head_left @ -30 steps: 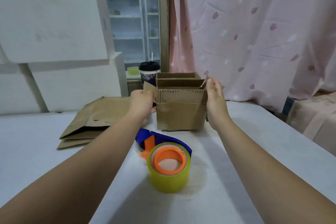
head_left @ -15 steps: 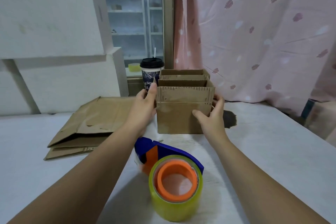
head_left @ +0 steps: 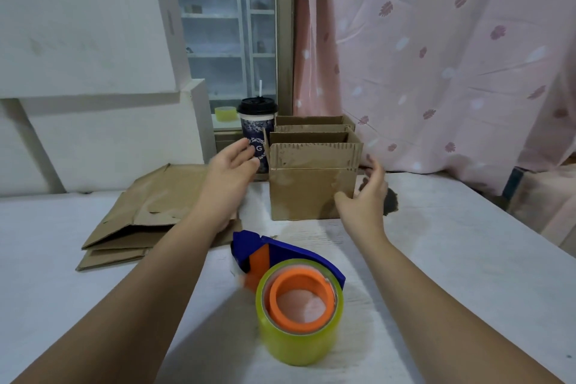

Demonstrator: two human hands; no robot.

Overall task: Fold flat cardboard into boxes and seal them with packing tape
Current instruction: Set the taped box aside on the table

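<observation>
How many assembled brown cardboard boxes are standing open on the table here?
2. The front box stands between the left hand and right hand; the rear box sits directly behind it, beside the cup. Others may be hidden behind.

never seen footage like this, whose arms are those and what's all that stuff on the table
There is no machine here: this is one picture from a camera worn on a person's head, looking forward and down, so both arms are the wearer's own. The left hand and right hand are open on either side of an upright cardboard box with its top flaps up; neither grips anything, and I cannot tell if they touch it. A second box stands behind it. On the white table lie a stack of flat cardboard at the left and a blue and orange tape dispenser with a yellowish roll nearest the camera; a lidded cup stands at the back.
</observation>
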